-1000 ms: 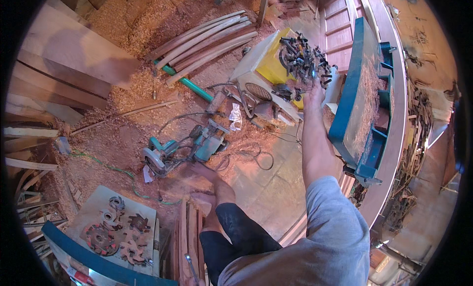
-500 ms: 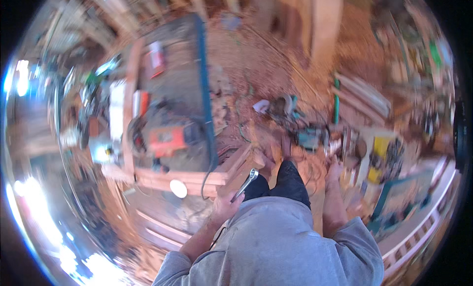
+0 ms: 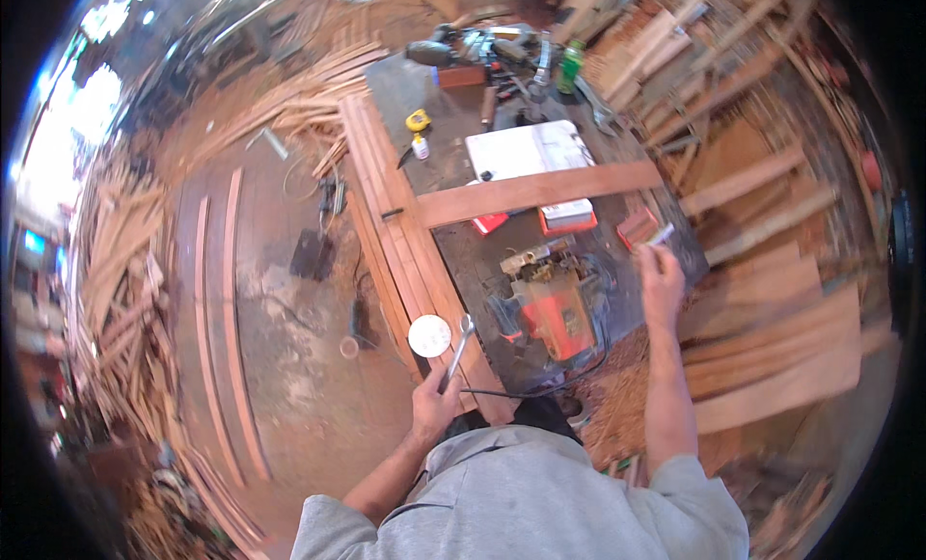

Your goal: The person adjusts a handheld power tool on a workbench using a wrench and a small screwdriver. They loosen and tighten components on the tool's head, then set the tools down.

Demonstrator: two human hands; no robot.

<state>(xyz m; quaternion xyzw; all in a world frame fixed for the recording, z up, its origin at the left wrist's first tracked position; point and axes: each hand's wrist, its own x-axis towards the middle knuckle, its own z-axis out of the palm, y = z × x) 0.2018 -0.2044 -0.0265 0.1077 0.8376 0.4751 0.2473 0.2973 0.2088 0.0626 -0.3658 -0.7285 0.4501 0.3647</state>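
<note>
My left hand (image 3: 436, 404) is closed round the shank of a combination wrench (image 3: 455, 353), its ring end pointing up beside a round white disc (image 3: 429, 336) on the planks. Over the right end of the workbench (image 3: 617, 314), the fingertips of my right hand (image 3: 660, 271) pinch a small pale, slim piece (image 3: 662, 235); its kind does not show. Just beyond those fingers lies a reddish-brown block (image 3: 637, 226) with a red edge. Between my hands sits a red and black power tool (image 3: 558, 319) with metal parts and a black cord, touched by neither.
Long planks (image 3: 400, 242) run along the bench's left side, and a board (image 3: 540, 191) crosses it. Behind are a white sheet (image 3: 531, 150), yellow tape measure (image 3: 418, 121), green bottle (image 3: 570, 66) and several tools. Scrap wood (image 3: 121, 280) piles up left; boards (image 3: 772, 357) lie right.
My view has swung left, bringing the workbench from the left side to in front of me. My right hand is now above the bench's right end; the wrench stays in my left hand.
</note>
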